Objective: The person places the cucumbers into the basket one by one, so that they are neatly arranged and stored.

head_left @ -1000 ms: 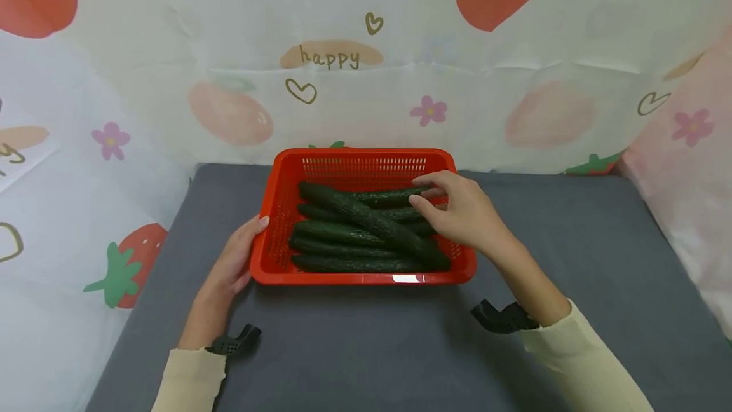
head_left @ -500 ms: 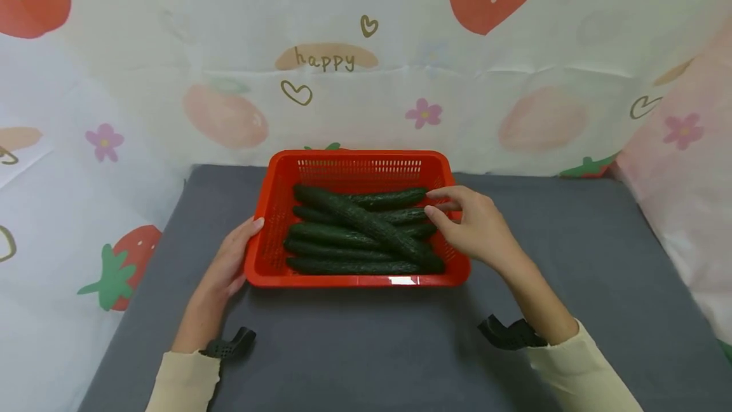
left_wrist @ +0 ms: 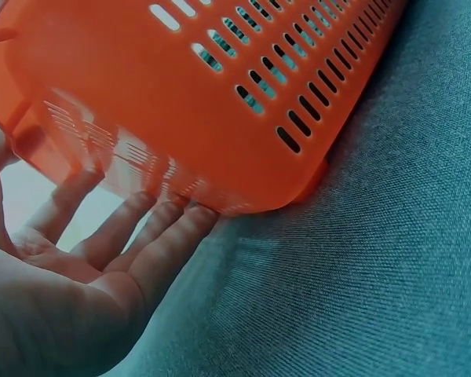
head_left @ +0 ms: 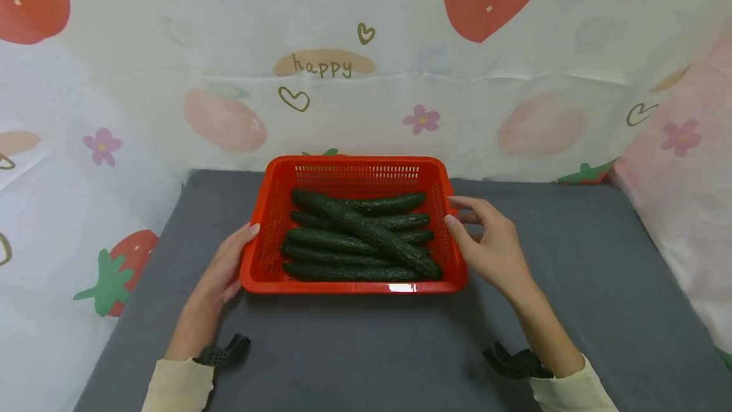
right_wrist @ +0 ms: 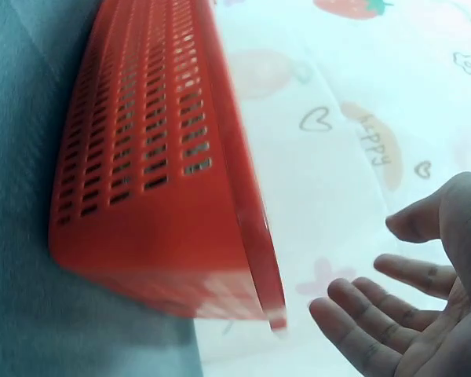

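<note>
A red plastic basket (head_left: 343,287) with slotted walls sits on the grey cloth and holds several dark green cucumbers. One cucumber (head_left: 366,229) lies slantwise across the others. At the basket's left side my left hand (head_left: 220,267) grips the rim, thumb on top. Its fingers (left_wrist: 169,243) lie against the outer wall in the left wrist view. My right hand (head_left: 494,248) hovers by the right rim, thumb and fingers spread with nothing between them. In the right wrist view a gap separates those fingertips (right_wrist: 341,290) from the basket rim.
Grey cloth (head_left: 354,348) covers the table in front of and beside the basket. Behind it hangs a pale printed curtain (head_left: 343,5) with strawberries and hearts, close to the basket's back rim. A black wrist mount (head_left: 515,361) sits on each forearm.
My right hand has moved right and towards me, from over the cucumbers to the basket's right rim. My left hand stays at the left side. The whole head view has shifted slightly.
</note>
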### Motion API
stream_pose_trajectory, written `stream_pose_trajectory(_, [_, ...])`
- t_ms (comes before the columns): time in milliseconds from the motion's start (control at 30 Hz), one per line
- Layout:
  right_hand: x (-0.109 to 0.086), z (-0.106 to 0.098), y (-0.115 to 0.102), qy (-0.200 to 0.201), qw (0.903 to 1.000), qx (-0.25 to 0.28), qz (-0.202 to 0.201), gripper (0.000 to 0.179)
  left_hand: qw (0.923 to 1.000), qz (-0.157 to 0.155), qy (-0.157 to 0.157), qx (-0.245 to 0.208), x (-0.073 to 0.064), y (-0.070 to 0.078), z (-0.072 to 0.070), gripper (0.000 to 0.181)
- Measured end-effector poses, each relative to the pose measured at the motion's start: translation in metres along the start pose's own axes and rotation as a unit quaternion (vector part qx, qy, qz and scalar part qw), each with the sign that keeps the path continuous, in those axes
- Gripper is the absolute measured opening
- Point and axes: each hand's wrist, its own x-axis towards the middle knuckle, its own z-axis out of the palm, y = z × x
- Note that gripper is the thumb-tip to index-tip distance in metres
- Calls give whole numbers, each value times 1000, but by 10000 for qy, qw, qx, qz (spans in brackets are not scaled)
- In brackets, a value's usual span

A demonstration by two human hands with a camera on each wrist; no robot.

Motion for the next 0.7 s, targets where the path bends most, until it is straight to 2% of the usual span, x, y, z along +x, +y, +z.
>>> stream_pose_trajectory(100, [-2, -3, 4, 68, 9998, -55, -159, 38, 10000, 9, -7, 41, -1, -1, -2, 33])
stream_pose_trajectory(267, [-7, -6, 13, 64, 9995, -71, -303, 36, 9998, -132, 168, 15, -5, -2, -3, 34])
stream_pose_trajectory(367, [-10, -9, 19, 154, 9994, -63, -318, 35, 9995, -156, 272, 93, -3, -1, -2, 37])
stream_pose_trajectory(467, [-13, -14, 26, 329, 9987, -175, -344, 34, 9994, -126, 231, 242, 0, 0, -2, 37])
stream_pose_trajectory(600, [-16, -21, 37, 502, 9968, -463, -412, 32, 9993, 180, 99, 297, -1, 4, -6, 44])
stream_pose_trajectory(700, [-18, -24, 46, 569, 9949, -639, -530, 32, 9972, 504, 264, 482, -9, 10, -13, 51])
